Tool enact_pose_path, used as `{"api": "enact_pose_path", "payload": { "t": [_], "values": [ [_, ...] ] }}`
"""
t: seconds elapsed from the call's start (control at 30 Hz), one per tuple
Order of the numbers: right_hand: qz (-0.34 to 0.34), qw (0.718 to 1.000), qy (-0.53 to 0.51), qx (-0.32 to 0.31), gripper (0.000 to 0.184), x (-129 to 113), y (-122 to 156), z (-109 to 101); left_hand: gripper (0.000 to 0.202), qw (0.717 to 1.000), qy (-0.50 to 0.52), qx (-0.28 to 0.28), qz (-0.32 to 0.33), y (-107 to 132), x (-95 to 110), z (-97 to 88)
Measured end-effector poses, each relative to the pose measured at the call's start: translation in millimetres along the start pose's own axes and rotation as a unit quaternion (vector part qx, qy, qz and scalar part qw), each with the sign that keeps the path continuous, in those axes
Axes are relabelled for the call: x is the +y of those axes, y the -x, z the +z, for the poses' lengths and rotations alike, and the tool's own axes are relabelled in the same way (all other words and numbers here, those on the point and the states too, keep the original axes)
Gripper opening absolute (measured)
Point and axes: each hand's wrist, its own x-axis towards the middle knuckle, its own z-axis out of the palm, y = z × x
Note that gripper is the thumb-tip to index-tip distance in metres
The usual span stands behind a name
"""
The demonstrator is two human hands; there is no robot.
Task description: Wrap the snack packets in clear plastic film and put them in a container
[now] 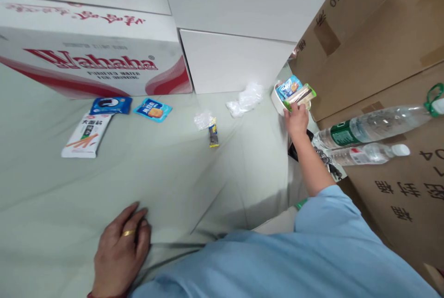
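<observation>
Head view, your only one. Right hand (297,118) is at the white container (278,104), over its near edge; left hand (121,247) is well apart, on the cloth (180,173) near you. So right is clearly the nearer hand. Green-edged packet (304,94) lies in the container, straight ahead of the right fingertips, long axis slanting from near-left to far-right. Blue packet (290,86) sits in there too, just beyond it and to the left.

Right hand state: palm down, fingers bent, fingertips on or against the near end of the green-edged packet, thumb off to the left by the container's rim. Can't tell if you're pinching the packet or just touching it; the hand hides the contact.

Left hand: palm down, loosely bent, fingers close together, not fisted, nothing seen in it. Nearest packet to it is the white packet (81,143), ahead and left, not touching.

Between the hands, farther out: yellow-ended packet (214,136), touching a clear wrapper (203,119). Two bottles (369,129) lie right of your right forearm.
</observation>
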Motion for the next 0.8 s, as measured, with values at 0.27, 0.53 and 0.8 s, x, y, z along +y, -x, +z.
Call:
{"api": "enact_pose_path", "payload": {
  "t": [0.27,0.53,0.8],
  "values": [
    [0.006,0.999,-0.026,-0.03,0.038,-22,-80,25,0.028,1.0,-0.017,-0.007,0.01,-3,3,-2.8],
    [-0.045,0.995,-0.044,-0.083,0.047,-31,-142,31,0.025,0.999,-0.031,-0.001,0.028,-5,5,-4.6],
    [-0.033,0.995,-0.074,-0.056,0.056,-45,-114,26,0.024,0.999,-0.025,0.005,0.021,-4,4,-3.7]
  ]
}}
